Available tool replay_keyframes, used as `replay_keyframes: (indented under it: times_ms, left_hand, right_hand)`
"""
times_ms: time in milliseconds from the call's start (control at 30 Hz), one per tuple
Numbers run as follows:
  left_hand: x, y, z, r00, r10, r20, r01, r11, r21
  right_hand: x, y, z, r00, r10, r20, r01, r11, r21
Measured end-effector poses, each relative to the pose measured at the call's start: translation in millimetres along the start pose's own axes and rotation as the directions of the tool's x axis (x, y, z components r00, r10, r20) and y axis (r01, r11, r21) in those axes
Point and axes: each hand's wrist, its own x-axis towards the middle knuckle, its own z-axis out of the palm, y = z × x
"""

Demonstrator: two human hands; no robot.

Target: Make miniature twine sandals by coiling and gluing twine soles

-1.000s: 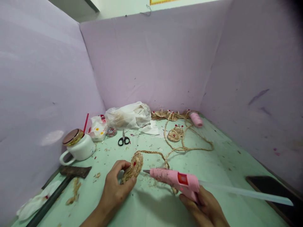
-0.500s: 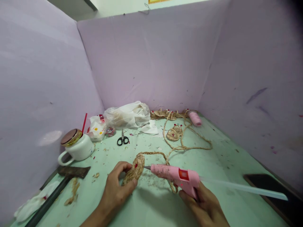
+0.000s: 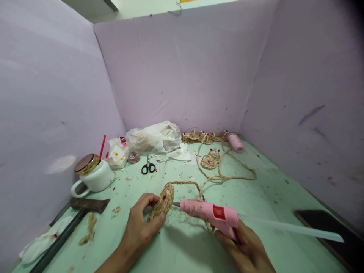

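Observation:
My left hand [image 3: 142, 220] pinches a flat oval coil of braided straw cord [image 3: 162, 203], tilted up on edge, with a red spot near its middle. From its top, the loose cord [image 3: 184, 183] runs right and then back across the table. My right hand [image 3: 244, 246] grips a pink hot glue gun [image 3: 210, 212] by its handle. The gun's metal nozzle touches or nearly touches the coil's right edge; I cannot tell which. A long translucent glue stick [image 3: 290, 226] sticks out behind the gun.
On the left are a hammer [image 3: 88, 206], a white mug [image 3: 98, 177] with a lid and a white cloth [image 3: 45, 240]. Small scissors [image 3: 148, 167], a plastic bag [image 3: 155, 138], another coil [image 3: 209, 160] and a pink spool [image 3: 235, 142] lie farther back. A dark phone [image 3: 327, 227] lies right.
The glue gun has shifted very slightly left, its nozzle staying at the coil's edge. The whole view has moved a little. Both grips are the same.

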Motion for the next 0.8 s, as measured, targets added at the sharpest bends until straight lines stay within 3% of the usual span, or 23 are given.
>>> replay_keyframes:
  times_ms: [167,467,800]
  left_hand:
    - [1,1,0.8,1.0,-0.019,0.006,0.019,1.0,-0.011]
    - [2,2,0.8,1.0,-0.017,0.01,0.017,1.0,-0.007]
    - [3,-11,-4.5,0.996,-0.031,-0.085,0.03,0.999,-0.016]
  right_hand:
    - [-3,8,3,1.0,0.012,-0.025,-0.012,1.0,-0.003]
    - [-1,-9,4,0.998,-0.02,0.053,0.02,1.0,0.0]
    - [2,-6,-5,0.998,-0.014,0.055,0.019,0.996,-0.092]
